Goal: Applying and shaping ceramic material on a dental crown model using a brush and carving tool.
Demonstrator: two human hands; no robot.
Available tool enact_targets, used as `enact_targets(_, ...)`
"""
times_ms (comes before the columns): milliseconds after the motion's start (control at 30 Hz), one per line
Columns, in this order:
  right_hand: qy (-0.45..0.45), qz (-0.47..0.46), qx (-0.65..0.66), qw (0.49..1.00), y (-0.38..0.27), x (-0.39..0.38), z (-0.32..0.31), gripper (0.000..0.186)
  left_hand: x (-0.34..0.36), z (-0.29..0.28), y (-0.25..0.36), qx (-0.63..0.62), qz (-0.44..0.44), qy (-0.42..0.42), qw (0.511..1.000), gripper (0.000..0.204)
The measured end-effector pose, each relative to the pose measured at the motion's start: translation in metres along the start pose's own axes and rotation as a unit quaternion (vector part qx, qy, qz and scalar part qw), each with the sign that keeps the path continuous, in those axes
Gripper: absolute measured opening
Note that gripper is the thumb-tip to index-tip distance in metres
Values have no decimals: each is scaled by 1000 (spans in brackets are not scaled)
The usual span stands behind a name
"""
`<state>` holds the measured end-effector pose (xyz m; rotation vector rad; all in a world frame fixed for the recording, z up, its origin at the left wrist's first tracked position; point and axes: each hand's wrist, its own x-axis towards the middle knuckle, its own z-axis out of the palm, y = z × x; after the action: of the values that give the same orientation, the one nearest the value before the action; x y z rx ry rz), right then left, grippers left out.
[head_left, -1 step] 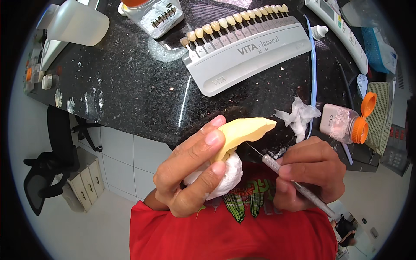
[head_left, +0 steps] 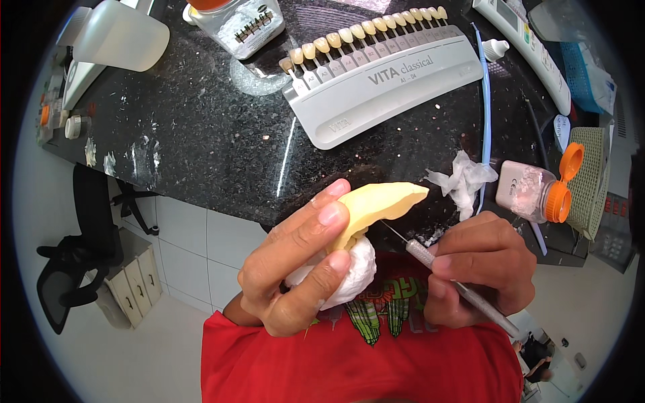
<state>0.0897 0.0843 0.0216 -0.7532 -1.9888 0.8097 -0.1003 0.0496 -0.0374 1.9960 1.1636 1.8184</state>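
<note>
My left hand [head_left: 285, 269] is closed around a curved yellow dental cast [head_left: 377, 203], fingers on its outer side and thumb below. Under the cast, in the same hand, sits a rough white lump [head_left: 357, 272]; I cannot tell whether it is plaster or wadding. My right hand [head_left: 489, 258] pinches a metal dental probe [head_left: 478, 302] with a knurled handle, held like a pen. Its thin tip points up and left, close to the cast's lower edge; contact between them cannot be made out. The teeth side of the cast is hidden.
Beyond my hands, a grey tooth shade guide [head_left: 396, 87] lies on the black speckled worktop [head_left: 222, 148]. Crumpled tissue [head_left: 462, 181], a blue strip [head_left: 486, 114] and an orange-capped bottle of pink powder [head_left: 524, 191] lie right. A powder jar [head_left: 245, 30] and whitish bottle [head_left: 121, 37] stand farther left.
</note>
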Motion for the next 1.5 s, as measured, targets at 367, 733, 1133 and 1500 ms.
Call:
enact_targets(367,56,28,19,998,-3,2,7,27,0,-1,-5,13,39,-11,999,24)
enact_targets(733,87,9,42,995,-2,1,5,27,0,4,-6,17,46,18,999,26)
enact_targets(1133,44,19,16,999,-4,4,5,29,-2,0,-5,5,35,-1,999,26)
enact_targets(1500,64,11,-4,998,-2,0,10,29,-1,-6,-2,5,25,-39,999,25)
